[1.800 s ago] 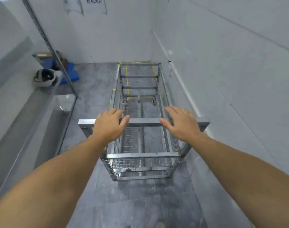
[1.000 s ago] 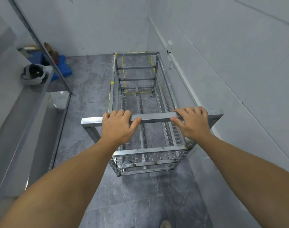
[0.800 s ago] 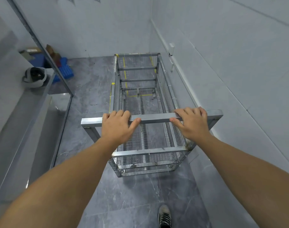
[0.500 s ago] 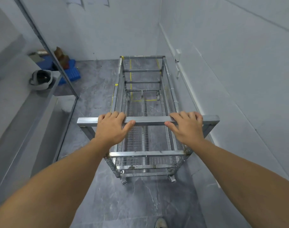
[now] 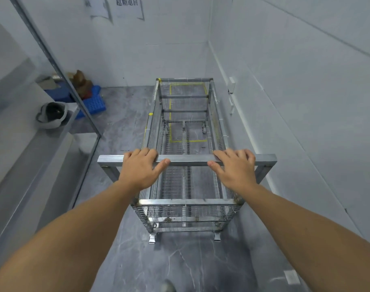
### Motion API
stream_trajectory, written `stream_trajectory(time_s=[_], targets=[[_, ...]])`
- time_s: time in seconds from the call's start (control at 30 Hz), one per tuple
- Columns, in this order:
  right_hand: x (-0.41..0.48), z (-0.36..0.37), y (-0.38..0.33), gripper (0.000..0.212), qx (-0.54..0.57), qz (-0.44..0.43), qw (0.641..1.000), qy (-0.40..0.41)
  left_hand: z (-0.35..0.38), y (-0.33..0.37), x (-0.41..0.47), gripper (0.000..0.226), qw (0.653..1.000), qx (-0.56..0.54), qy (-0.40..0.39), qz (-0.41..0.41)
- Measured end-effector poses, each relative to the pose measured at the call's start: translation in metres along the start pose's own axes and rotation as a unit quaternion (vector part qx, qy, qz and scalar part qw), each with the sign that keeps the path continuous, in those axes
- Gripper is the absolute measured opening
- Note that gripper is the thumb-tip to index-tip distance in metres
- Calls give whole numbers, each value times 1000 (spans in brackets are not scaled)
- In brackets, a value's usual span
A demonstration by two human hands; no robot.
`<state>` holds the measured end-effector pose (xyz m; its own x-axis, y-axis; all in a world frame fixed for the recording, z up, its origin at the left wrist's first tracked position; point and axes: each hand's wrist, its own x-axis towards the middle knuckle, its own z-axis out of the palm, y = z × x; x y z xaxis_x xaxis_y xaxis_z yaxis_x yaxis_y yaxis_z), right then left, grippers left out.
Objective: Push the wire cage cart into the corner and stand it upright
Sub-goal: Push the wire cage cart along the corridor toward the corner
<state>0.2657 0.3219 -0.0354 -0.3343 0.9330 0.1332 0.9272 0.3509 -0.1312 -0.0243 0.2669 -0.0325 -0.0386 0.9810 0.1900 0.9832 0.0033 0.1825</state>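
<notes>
A long metal wire cage cart (image 5: 187, 208) stands on its wheels on the grey floor, pointing toward the far right corner and close beside the right wall. Its square-tube handle bar (image 5: 188, 161) runs across in front of me. My left hand (image 5: 140, 168) is shut on the bar left of centre, fingers over the top and thumb beneath. My right hand (image 5: 234, 168) grips the same bar right of centre. A yellow taped rectangle (image 5: 188, 114) on the floor shows through the cart's far end.
The far wall (image 5: 158, 49) and the right wall (image 5: 295, 91) meet just beyond the cart. On the left runs a steel counter (image 5: 28, 157) with a helmet (image 5: 51, 115) on it. A blue crate (image 5: 94, 103) and boxes sit in the far left corner. My shoe tip (image 5: 168, 286) shows below.
The cart has rolled forward toward the far corner with both hands staying on the handle bar. Its far end now sits over the yellow floor marking, close to the end wall.
</notes>
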Motion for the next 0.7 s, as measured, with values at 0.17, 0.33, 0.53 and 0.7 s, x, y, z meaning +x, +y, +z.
stream_trajectory(time_s=[0.17,0.33,0.53,0.7], targets=[[40,3,8,53,0,2,1000,-2,9,-6,39,53,1000,10,-3,1],[77,7,19,54,18,5,1000,21,17,-10,76,52,1000,12,0,7],[126,10,30,58,14,3,1000,13,24,-16,123,56,1000,18,1,5],[170,18,43,59,11,-3,1000,25,33,-19,166,55,1000,17,-1,-3]])
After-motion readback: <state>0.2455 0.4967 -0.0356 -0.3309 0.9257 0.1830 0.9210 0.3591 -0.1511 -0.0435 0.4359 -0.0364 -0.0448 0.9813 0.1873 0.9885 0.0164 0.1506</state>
